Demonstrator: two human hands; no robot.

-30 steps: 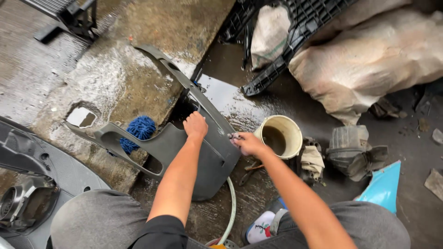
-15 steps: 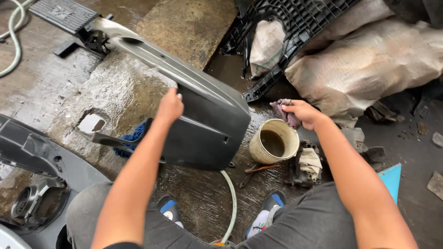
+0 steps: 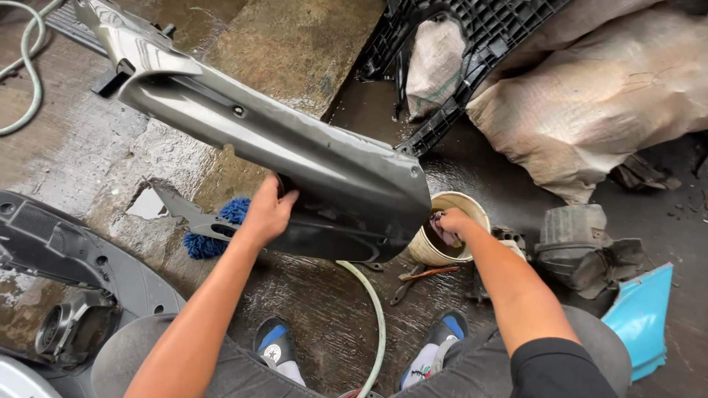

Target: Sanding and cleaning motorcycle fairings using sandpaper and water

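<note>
While the left hand [image 3: 267, 214] clamps the wet grey plastic body panel [image 3: 295, 158] and the right hand [image 3: 451, 221] clutches a rag in the cream bucket [image 3: 472, 206], the panel could slip.

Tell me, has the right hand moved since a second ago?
Yes. The right hand went from above the grey panel down into the cream bucket, clutching a rag.

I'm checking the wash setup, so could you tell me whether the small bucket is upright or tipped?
Upright: the bucket stands with its round mouth facing up, and the right hand dips a cloth into it.
</note>
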